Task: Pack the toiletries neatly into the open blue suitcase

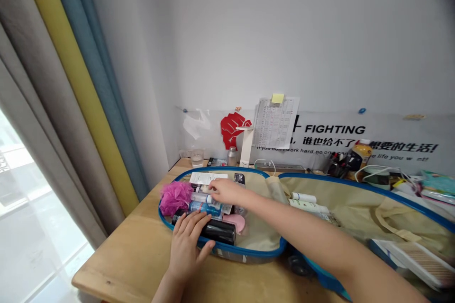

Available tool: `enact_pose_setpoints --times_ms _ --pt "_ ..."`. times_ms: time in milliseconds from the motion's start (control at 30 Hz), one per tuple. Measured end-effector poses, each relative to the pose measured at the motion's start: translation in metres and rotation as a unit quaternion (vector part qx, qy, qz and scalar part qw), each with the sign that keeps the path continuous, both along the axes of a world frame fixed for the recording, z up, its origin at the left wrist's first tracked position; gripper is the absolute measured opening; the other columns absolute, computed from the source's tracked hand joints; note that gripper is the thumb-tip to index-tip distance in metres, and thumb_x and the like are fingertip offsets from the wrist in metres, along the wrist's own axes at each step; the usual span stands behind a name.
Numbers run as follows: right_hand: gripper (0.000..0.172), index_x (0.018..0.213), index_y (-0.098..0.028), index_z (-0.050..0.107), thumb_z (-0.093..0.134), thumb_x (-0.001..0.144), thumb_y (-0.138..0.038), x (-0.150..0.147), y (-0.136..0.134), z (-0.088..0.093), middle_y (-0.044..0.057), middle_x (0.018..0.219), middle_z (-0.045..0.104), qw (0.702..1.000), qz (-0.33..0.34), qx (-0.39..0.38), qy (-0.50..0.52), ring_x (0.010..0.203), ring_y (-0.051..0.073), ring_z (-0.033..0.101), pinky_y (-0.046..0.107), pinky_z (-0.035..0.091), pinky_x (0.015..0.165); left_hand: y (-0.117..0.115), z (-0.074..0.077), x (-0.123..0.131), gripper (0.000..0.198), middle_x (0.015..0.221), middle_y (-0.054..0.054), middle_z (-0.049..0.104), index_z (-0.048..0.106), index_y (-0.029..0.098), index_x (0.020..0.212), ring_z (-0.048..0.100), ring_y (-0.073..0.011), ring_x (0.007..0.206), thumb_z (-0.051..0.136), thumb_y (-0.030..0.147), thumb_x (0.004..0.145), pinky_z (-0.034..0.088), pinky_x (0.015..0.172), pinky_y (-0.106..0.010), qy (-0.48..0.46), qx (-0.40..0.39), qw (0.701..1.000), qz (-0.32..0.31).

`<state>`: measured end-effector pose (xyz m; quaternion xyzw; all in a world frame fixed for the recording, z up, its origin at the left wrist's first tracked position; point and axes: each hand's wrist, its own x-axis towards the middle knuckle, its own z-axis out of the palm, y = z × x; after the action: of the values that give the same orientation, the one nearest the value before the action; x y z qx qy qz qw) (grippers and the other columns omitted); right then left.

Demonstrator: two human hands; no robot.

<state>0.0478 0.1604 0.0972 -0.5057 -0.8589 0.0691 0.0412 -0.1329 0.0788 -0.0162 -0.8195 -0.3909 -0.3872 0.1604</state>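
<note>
A suitcase with a blue rim lies spread open on the desk. My left hand rests with outstretched fingers on a black cylinder in its left half. My right hand reaches across into the same half, fingers pinched down among small bottles; what they hold, if anything, is hidden. Beside them lie a clear bottle with a white cap and a blue bottle. A pink mesh bath puff sits at the left end, and a pink round item lies behind the cylinder.
White tubes and a slatted white-edged box lie in the suitcase's right half. Behind it stand a glass, a white lamp, a power strip and an orange-labelled bottle. Curtains hang left.
</note>
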Motion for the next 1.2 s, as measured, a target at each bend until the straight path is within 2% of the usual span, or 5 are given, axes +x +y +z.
enact_pose_setpoints --times_ms 267,400,567,833,1200 --pt "0.029 0.109 -0.017 0.062 0.052 0.094 -0.04 0.135 -0.021 0.04 0.005 0.108 0.065 0.988 -0.151 0.023 0.008 0.094 0.015 0.062 0.038 0.051 0.087 0.003 -0.008 -0.002 0.051 0.133 -0.009 0.061 0.05 0.021 0.136 0.053 -0.0256 0.126 0.051 0.043 0.09 0.026 0.11 -0.04 0.011 0.038 0.999 0.018" --pt "0.028 0.104 -0.017 0.063 0.053 0.093 -0.041 0.212 -0.034 0.034 0.005 0.102 0.066 0.97 -0.241 0.0 -0.023 0.089 0.014 0.062 0.037 0.052 0.084 0.004 -0.013 -0.003 0.056 0.138 -0.01 0.057 0.044 0.021 0.141 0.049 -0.0269 0.131 0.05 0.043 0.09 0.026 0.111 -0.04 0.012 0.042 0.999 0.025" --pt "0.026 0.097 -0.017 0.065 0.061 0.088 -0.04 0.278 -0.055 0.008 0.005 0.096 0.067 0.96 -0.27 -0.047 -0.048 0.085 0.014 0.063 0.035 0.052 0.082 0.005 -0.012 -0.004 0.055 0.136 -0.007 0.06 0.044 0.025 0.142 0.054 -0.0258 0.126 0.05 0.042 0.09 0.03 0.11 -0.04 0.002 0.041 0.999 0.009" --pt "0.025 0.105 -0.019 0.064 0.058 0.09 -0.039 0.295 -0.061 -0.029 0.007 0.112 0.063 0.962 -0.266 -0.038 -0.042 0.099 0.016 0.06 0.036 0.049 0.09 0.006 -0.011 -0.006 0.053 0.134 -0.007 0.061 0.046 0.024 0.141 0.056 -0.0247 0.124 0.05 0.042 0.091 0.032 0.109 -0.039 0.008 0.046 0.999 0.003" --pt "0.025 0.103 -0.016 0.063 0.058 0.09 -0.038 0.289 -0.052 -0.037 0.006 0.11 0.064 0.962 -0.266 -0.033 -0.052 0.099 0.017 0.061 0.04 0.05 0.09 0.005 -0.011 -0.006 0.05 0.135 -0.007 0.06 0.05 0.024 0.137 0.055 -0.0249 0.125 0.052 0.042 0.09 0.034 0.107 -0.039 0.015 0.027 0.999 0.009"
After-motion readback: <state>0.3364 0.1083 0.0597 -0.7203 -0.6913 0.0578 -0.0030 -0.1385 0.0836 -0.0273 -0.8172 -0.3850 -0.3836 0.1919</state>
